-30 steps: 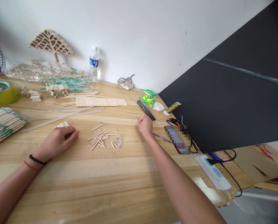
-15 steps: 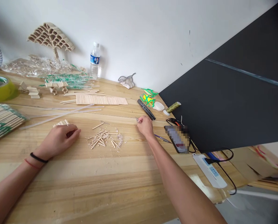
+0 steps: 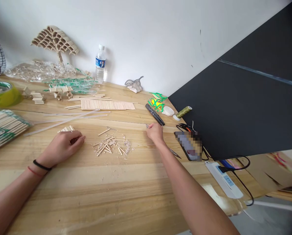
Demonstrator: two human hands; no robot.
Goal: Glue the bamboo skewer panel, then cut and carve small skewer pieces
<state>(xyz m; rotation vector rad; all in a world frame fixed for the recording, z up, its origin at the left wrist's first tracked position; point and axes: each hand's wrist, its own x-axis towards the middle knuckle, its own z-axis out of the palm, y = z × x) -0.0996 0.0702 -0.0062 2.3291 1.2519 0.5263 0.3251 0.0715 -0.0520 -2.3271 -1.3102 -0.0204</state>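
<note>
My left hand [image 3: 65,146] rests on the table with its fingers loosely curled, and nothing shows in them. Just behind its knuckles lies a short row of pale sticks [image 3: 67,128], partly covered by the hand. My right hand [image 3: 155,133] is pinched on a small grey pointed piece [image 3: 147,126]; only its tip shows. Past the fingers lies a black utility knife [image 3: 155,115]. Close to my right forearm, a thin pointed tool [image 3: 175,153] is partly hidden. Between my hands is a pile of cut stick pieces [image 3: 108,143] with crumbs.
A flat panel of sticks [image 3: 106,104] lies beyond the pile, near clear glue sticks [image 3: 69,120]. At the back are a water bottle [image 3: 100,65] and a stick-built tree [image 3: 55,40]. On the right are a thread spool [image 3: 184,112], a phone [image 3: 188,147] and a power strip [image 3: 224,179].
The whole view has shifted slightly to the right. My right hand keeps its pinch, and its forearm now covers more of the thin tool. My left hand stays curled in place.
</note>
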